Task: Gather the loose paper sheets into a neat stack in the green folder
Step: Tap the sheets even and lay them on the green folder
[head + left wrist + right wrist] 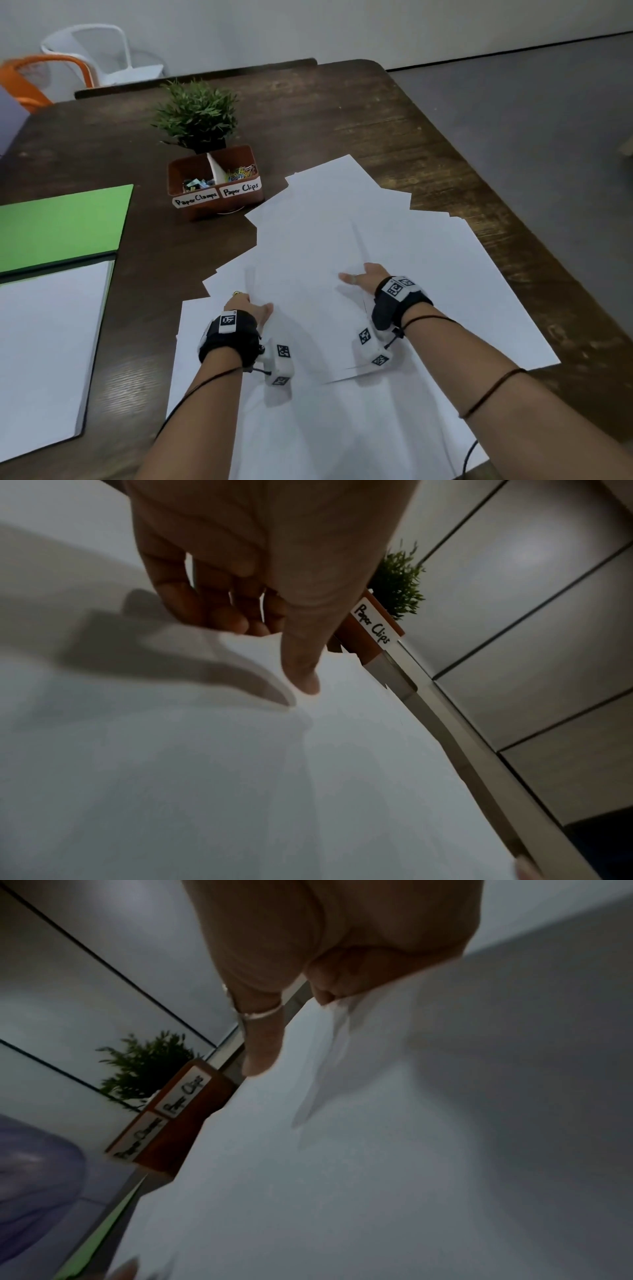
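1. Two hands are on the work at once: the left hand [251, 306] pinches a lifted sheet edge, thumb on top and curled fingers [219, 618] beneath; the right hand [364, 279] grips the opposite edge likewise, thumb on top with its fingers mostly hidden under the paper.
2. Between and beyond both hands the loose paper sheets [342, 240] lie fanned and overlapping; more of them spread under the wrists.
3. Draw both hands toward each other, I judge, so the edges slide into line rather than buckle.
4. Keep the pinch light; thin sheets crease easily, and a ridge already shows ahead of the right thumb.
5. Carry the bundle leftward, past the left hand, to the green folder [61, 222], which lies open with a white stack [48, 346] already inside.
6. Steer clear of the clip box [215, 192] ahead of the left hand.
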The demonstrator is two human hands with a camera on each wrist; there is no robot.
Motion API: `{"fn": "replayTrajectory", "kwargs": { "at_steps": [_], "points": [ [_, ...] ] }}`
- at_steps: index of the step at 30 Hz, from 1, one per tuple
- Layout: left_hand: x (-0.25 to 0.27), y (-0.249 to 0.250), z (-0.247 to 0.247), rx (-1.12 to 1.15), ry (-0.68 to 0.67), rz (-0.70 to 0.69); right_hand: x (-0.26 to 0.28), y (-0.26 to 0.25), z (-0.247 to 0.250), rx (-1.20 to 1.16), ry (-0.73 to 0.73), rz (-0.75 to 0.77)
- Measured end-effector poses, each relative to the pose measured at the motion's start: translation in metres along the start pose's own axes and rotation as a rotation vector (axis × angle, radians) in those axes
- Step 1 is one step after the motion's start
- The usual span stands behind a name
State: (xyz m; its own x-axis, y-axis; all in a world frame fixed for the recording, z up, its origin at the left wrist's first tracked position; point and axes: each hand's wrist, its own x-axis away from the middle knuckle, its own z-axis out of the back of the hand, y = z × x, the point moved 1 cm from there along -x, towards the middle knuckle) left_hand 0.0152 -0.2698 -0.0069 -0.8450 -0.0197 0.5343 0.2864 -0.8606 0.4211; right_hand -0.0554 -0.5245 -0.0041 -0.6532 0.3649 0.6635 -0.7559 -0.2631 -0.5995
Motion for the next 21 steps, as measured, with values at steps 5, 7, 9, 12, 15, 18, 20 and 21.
{"fn": "replayTrajectory", "kwargs": {
  "at_steps": [5, 7, 9, 12, 15, 18, 20, 21],
  "points": [
    [0.006, -0.007, 0.000, 0.191, 0.053, -0.041, 0.002, -0.007, -0.044, 0.060, 0.026, 0.070],
    [0.006, -0.009, 0.001, 0.307, 0.072, -0.135, 0.005, -0.001, -0.047, 0.031, 0.102, 0.121],
    [0.009, -0.009, 0.007, 0.402, 0.102, -0.209, 0.009, 0.003, -0.044, -0.016, 0.182, 0.219],
    [0.020, -0.002, 0.023, 0.494, 0.183, -0.342, 0.019, 0.001, -0.036, -0.074, 0.227, 0.337],
    [0.035, 0.009, 0.043, 0.596, 0.222, -0.492, 0.029, -0.010, -0.033, -0.209, 0.170, 0.503],
    [0.046, 0.018, 0.066, 0.606, 0.301, -0.596, 0.044, -0.033, -0.029, -0.293, 0.169, 0.567],
    [0.057, 0.025, 0.084, 0.579, 0.387, -0.662, 0.052, -0.050, -0.022, -0.370, 0.227, 0.591],
    [0.061, 0.028, 0.094, 0.536, 0.451, -0.697, 0.057, -0.057, -0.018, -0.410, 0.254, 0.606]
  ]
}}
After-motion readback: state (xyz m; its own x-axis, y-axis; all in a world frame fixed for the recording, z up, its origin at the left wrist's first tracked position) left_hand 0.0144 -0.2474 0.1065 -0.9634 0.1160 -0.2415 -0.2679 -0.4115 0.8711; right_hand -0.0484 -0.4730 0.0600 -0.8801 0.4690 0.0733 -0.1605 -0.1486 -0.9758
